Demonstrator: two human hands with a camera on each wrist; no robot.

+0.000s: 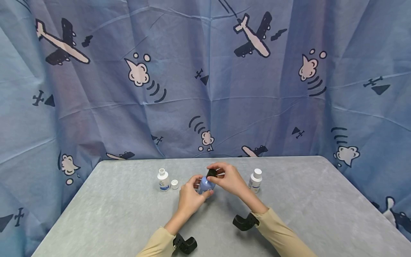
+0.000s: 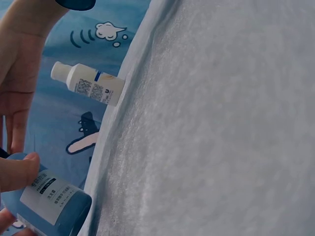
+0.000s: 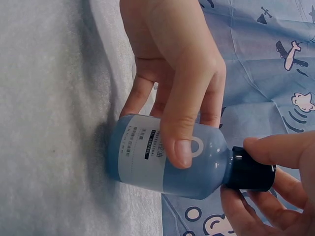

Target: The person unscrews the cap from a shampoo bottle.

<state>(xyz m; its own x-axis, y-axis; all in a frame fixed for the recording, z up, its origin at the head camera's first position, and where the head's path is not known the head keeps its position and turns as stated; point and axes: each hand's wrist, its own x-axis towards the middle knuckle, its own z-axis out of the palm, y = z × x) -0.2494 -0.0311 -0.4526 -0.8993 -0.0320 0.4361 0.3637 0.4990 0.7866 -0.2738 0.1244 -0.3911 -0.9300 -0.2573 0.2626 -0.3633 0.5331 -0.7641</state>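
Observation:
A blue bottle point(image 1: 206, 184) with a white printed label is between the two hands over the middle of the table. My left hand point(image 1: 190, 197) grips its body, thumb across the front, as the right wrist view shows closely. At the top, my right hand point(image 1: 228, 178) pinches the black cap point(image 3: 253, 169) between thumb and fingers. The cap sits at the bottle's neck; whether it is screwed tight I cannot tell. In the left wrist view the bottle's lower end point(image 2: 74, 211) and part of its label show past the left thumb.
Left of the hands stands an uncapped white bottle point(image 1: 163, 181), with a small white cap point(image 1: 174, 184) beside it on the grey table point(image 1: 106, 214). A capped white bottle point(image 1: 255, 179) stands behind the right forearm. A blue airplane-print curtain point(image 1: 179, 71) hangs behind the table.

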